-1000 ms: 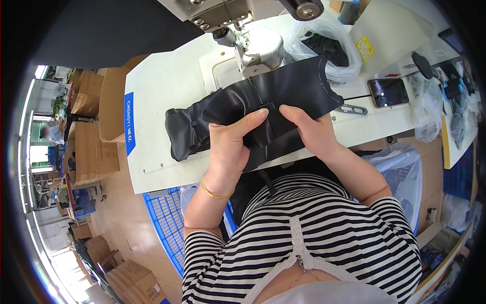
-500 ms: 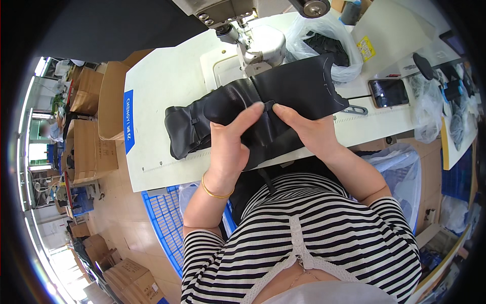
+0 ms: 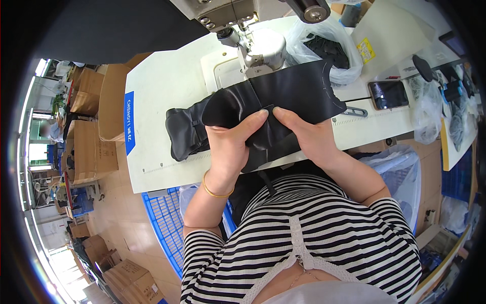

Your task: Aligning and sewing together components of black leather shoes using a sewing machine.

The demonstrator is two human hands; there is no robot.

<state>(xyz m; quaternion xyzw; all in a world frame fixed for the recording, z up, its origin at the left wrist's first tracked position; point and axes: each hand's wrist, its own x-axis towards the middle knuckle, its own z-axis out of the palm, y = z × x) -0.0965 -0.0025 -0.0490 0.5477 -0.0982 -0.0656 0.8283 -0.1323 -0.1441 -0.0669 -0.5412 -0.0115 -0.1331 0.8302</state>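
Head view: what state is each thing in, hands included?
Black piece: held in two hands, creased on its left part
Left hand: gripping it, thumb on top
Right hand: gripping it, thumb on top
Black material at left: lying rumpled on the white table
Phone: face up, screen dark
Clear bag: open, black contents showing

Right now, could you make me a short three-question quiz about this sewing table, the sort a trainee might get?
1. Multiple choice: what are the left hand and right hand holding?
A) a red book
B) the black material
C) a white cup

2. True or false: the phone lies to the right of the black material.

3. Fill in the blank: the bangle is ____ in colour.

Key: 1. B; 2. True; 3. gold.
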